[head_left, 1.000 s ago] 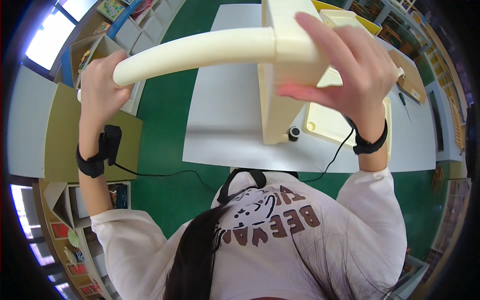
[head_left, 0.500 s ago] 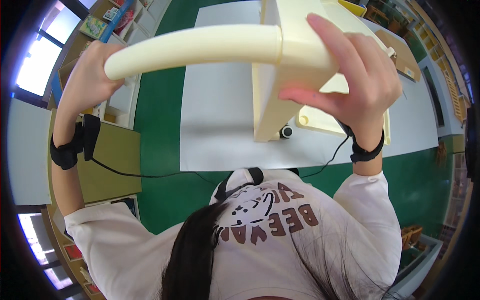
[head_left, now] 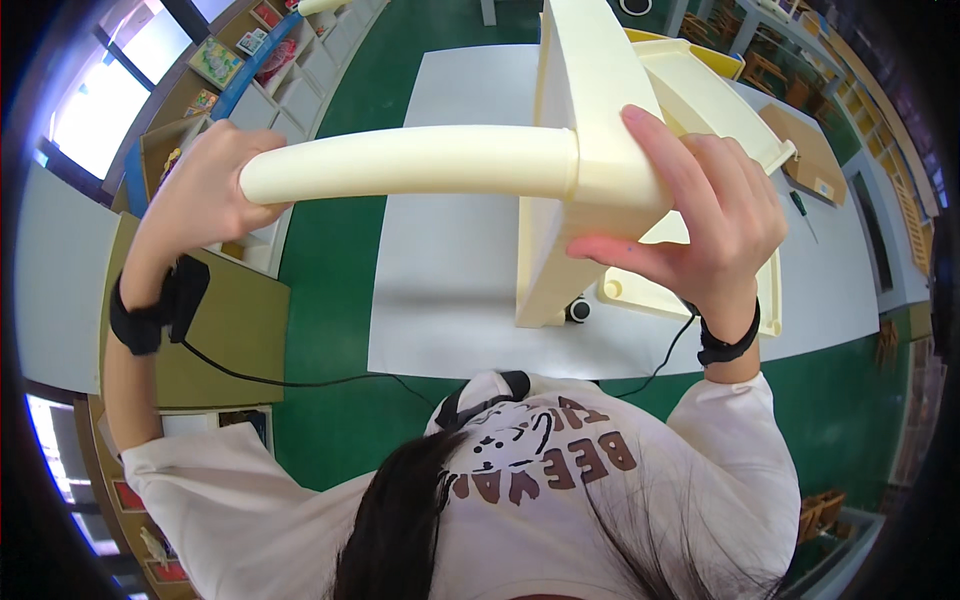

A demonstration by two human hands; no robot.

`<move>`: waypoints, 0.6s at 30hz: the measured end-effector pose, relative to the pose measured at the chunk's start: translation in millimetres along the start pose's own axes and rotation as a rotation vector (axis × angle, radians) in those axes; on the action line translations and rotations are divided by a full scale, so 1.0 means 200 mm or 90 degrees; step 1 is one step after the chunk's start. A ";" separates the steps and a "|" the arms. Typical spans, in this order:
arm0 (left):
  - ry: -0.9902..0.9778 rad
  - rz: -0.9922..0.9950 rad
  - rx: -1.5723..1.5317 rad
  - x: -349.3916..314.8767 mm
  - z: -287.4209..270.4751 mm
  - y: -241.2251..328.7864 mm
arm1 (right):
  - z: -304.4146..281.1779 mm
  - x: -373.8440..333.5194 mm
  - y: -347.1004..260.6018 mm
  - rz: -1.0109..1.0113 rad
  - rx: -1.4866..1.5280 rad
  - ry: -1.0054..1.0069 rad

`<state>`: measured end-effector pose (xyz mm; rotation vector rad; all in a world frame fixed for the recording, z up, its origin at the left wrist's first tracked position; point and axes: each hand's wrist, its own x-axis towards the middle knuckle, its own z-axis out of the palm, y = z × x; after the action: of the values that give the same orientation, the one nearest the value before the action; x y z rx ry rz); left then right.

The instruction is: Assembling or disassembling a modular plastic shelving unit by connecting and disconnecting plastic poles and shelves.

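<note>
A cream plastic stool seat [head_left: 585, 110] is held on edge above a white table [head_left: 450, 290]. A long cream round leg [head_left: 410, 160] sticks out of its corner toward the left. My left hand [head_left: 200, 195] is wrapped around the leg's free end. My right hand [head_left: 700, 220] grips the seat's corner where the leg enters, thumb below and fingers over the top. Both wrists wear black bands with a cable running between them.
A second cream plastic panel [head_left: 700, 110] lies on the table behind the seat, with a small black-and-white round part [head_left: 578, 310] beside it. An olive low table [head_left: 225, 330] stands at left, shelves with books at upper left, green floor all around.
The seat and leg have swung closer to the camera and lower. My left hand has moved right along with the leg's end. Both grips are unchanged.
</note>
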<state>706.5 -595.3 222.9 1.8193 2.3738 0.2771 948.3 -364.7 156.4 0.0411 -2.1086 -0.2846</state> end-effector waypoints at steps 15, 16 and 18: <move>0.386 0.061 0.319 -0.24 0.08 -0.28 | -0.01 0.00 0.02 0.007 0.013 -0.004; 0.384 0.061 0.313 -0.25 0.06 -0.27 | -0.01 0.00 0.01 0.008 0.013 -0.009; 0.262 -0.015 0.181 -0.26 0.03 -0.26 | -0.01 0.00 0.01 0.013 0.000 -0.020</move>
<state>671.8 -657.5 204.2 2.0170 2.8358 0.3578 949.0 -363.2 157.8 0.0149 -2.1395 -0.2742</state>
